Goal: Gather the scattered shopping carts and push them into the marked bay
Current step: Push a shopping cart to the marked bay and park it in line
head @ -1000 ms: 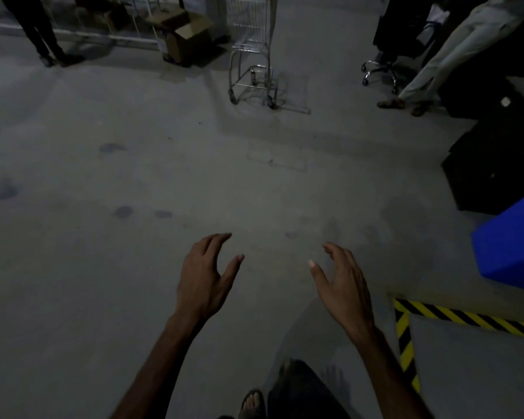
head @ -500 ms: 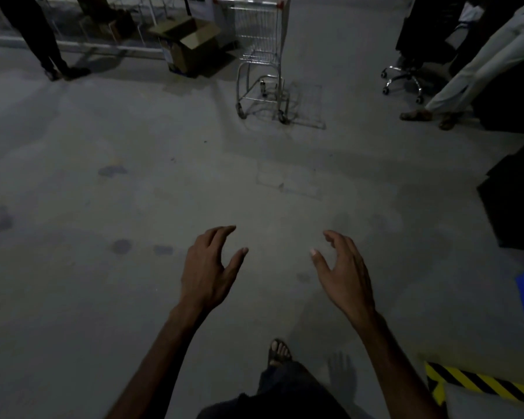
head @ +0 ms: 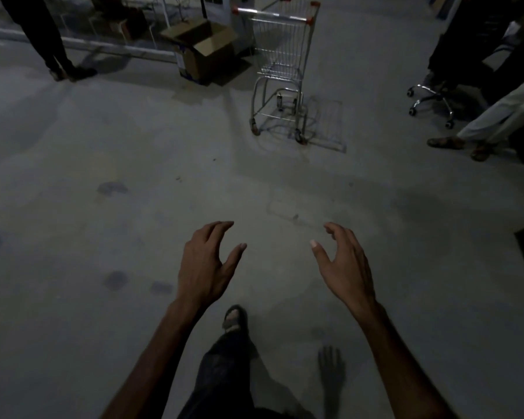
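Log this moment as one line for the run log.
phase: approach | left hand: open, empty | right hand: open, empty | shopping cart: ahead, untouched

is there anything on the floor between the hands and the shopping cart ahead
Nothing visible stands between them. Bare concrete floor, only stained, runs from the left hand and right hand to the shopping cart. The open cardboard box sits left of the cart, the office chair to its right.

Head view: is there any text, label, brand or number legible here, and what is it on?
None can be read.
Cardboard box: a pale label patch on its side, too blurred and dark to read.
Shopping cart: no marking visible on its handle or basket.
Floor: only stains.
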### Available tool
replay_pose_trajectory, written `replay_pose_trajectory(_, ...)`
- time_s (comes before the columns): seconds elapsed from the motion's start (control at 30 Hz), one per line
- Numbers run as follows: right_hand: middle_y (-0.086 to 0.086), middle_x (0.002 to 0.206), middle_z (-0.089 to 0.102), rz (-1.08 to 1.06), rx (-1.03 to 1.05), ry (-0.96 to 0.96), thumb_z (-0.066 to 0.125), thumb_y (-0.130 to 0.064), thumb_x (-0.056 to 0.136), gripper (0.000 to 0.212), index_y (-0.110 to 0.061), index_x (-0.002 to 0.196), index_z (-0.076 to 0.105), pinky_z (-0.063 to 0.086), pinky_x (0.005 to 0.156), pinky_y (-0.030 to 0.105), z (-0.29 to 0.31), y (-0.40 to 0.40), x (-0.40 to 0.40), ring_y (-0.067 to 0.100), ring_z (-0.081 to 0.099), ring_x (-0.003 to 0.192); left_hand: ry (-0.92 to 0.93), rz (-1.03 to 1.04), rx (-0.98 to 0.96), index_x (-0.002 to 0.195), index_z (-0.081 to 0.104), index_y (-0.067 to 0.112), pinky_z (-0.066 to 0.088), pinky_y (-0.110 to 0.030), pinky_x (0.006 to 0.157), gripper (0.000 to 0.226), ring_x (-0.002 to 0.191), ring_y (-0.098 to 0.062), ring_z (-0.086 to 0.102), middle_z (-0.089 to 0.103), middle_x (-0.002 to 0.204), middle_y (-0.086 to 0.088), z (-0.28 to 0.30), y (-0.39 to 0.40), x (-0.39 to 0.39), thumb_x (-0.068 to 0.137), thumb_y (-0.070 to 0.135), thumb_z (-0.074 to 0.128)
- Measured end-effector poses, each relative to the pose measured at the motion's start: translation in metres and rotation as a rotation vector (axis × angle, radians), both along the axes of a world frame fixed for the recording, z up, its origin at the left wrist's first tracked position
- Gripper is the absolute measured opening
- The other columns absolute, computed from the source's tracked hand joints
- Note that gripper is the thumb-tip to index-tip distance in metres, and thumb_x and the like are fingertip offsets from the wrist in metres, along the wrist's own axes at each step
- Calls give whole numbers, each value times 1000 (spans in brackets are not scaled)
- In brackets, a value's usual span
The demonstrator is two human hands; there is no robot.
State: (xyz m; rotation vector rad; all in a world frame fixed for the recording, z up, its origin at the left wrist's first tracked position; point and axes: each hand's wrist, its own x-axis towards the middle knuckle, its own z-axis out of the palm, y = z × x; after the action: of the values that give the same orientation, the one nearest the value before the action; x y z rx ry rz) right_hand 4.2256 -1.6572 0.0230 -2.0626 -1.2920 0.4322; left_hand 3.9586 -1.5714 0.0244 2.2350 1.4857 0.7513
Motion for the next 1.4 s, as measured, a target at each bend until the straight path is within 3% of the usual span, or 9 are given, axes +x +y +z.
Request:
replay_pose_trajectory(0.53,0,144,58,-93,-27,32,64,-40,103,48,-20,146,56,44,100,30,7,309,13,21,57,129,11,-73,-38,143,60,22,48,-44,105,56,129,-24,56,63,140,-2,7,342,24,100,57,58)
replay_pose_trajectory(0.9,0,146,57,-87,-14,57,64,-42,102,50,-21,146,55,48,104,35,-19,533,100,21,57,132,52,-84,-44,143,61,20,49,-46,104,56,128,-26,57,64,140,-4,-9,556,109,100,56,57)
replay_pose_trajectory(1.4,1,144,59,-16,-40,26,65,-43,101,49,-22,144,57,51,106,42,-3,815,204,24,58,132,59,-19,-65,144,60,22,48,-46,104,57,130,-25,55,63,142,-2,8,810,195,100,58,56)
